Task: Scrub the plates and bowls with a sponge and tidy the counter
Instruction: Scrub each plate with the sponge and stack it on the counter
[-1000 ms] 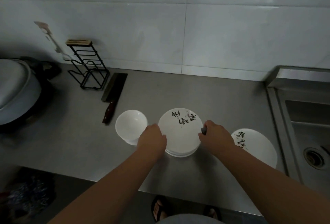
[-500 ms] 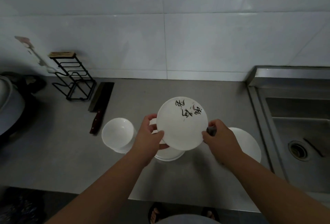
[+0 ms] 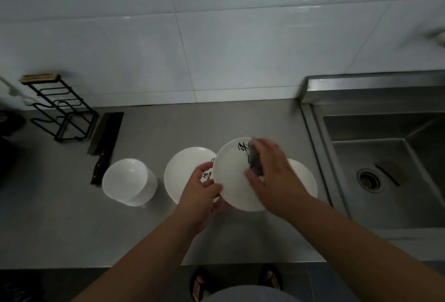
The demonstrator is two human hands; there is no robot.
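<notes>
Where dark sponge [image 3: 254, 160] presses, round white plate [image 3: 231, 186]

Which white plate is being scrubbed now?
The middle white round plate, gripped by the left hand, dark sponge pressed on it; the left plate and right plate lie flat.

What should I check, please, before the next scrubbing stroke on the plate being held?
1. The left hand grips the held plate at its rim: ok.
2. The right hand holds the sponge against the plate's face: ok.
3. The held plate is clear of the counter plate beside it: cannot tell.
4. The cleaver lies away from both hands: ok.
5. The sponge is wet or soapy: cannot tell.
</notes>
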